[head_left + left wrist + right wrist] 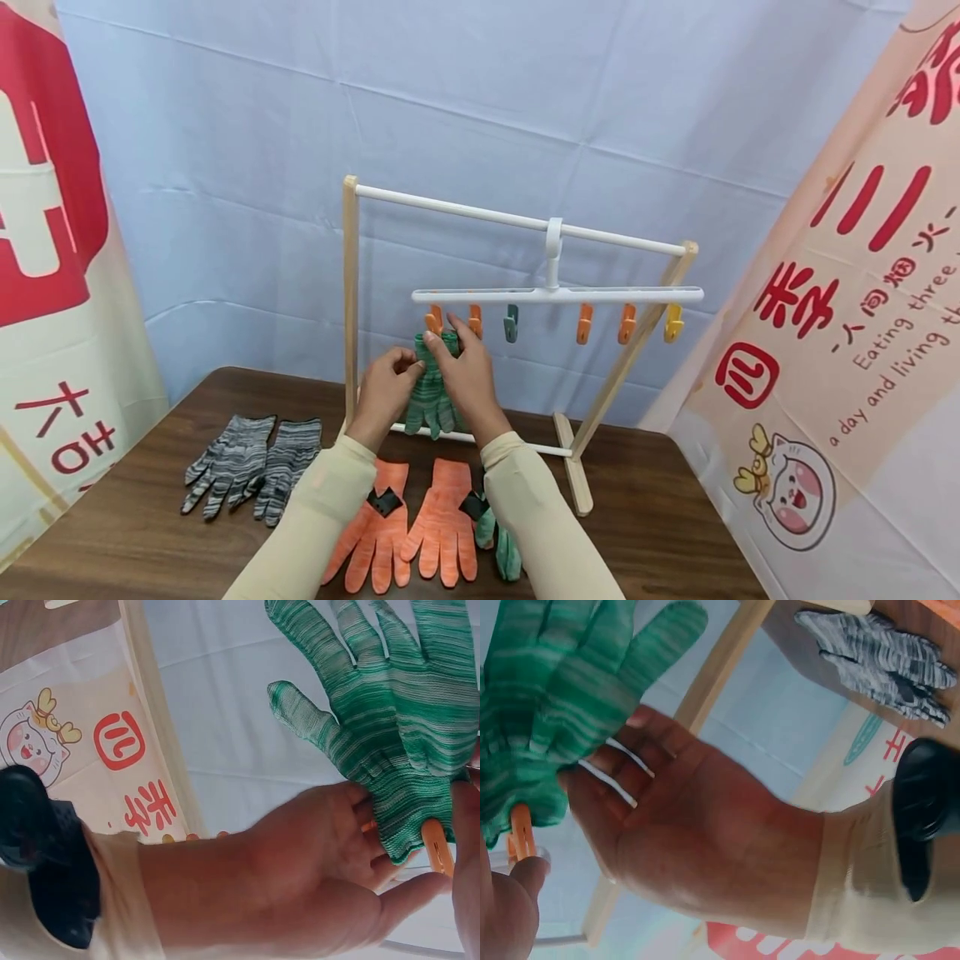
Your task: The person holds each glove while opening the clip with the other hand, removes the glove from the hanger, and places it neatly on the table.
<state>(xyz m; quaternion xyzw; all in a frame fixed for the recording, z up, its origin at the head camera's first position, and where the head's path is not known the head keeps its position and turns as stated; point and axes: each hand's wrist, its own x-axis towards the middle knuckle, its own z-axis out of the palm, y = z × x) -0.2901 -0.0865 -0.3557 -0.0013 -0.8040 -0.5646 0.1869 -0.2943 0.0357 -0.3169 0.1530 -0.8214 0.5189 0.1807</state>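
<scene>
A green-and-white striped knit glove (429, 392) hangs fingers-down under the left end of the white hanger (480, 296). At its cuff is an orange clothespin (437, 847). My right hand (468, 375) has its thumb on this clothespin, with the other fingers partly hidden behind the cuff. Lower down, my left hand (386, 392) pinches the glove's left edge near the cuff. In the right wrist view the left hand (705, 802) shows its thumb at the glove's edge. Part of the right hand (510, 900) enters at the left.
The hanger hooks over a wooden rack's white bar (450, 207). More clothespins hang along it: orange, a green one (511, 323) and a yellow one (673, 322). Grey striped gloves (236, 458), orange gloves (442, 517) and green glove material (507, 550) lie on the brown table (637, 517).
</scene>
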